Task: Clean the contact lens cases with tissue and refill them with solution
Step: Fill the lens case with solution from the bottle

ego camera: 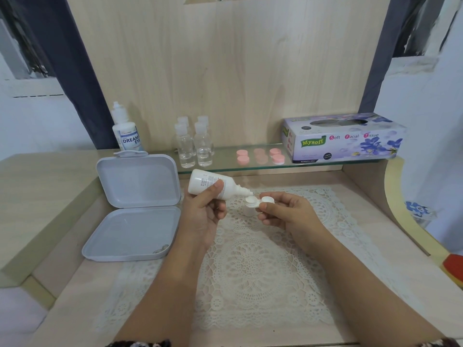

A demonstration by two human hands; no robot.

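Over doily (250, 266): left fingers (215, 186) gripping tilted bottle (208, 182), nozzle at case (258, 201) pinched by right fingers (268, 209).

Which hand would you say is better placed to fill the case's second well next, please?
Left, most likely. The left hand already grips the tilted solution bottle, its nozzle over the near well of the lens case, so a small shift should reach the other well. The right hand is busy pinching the case.
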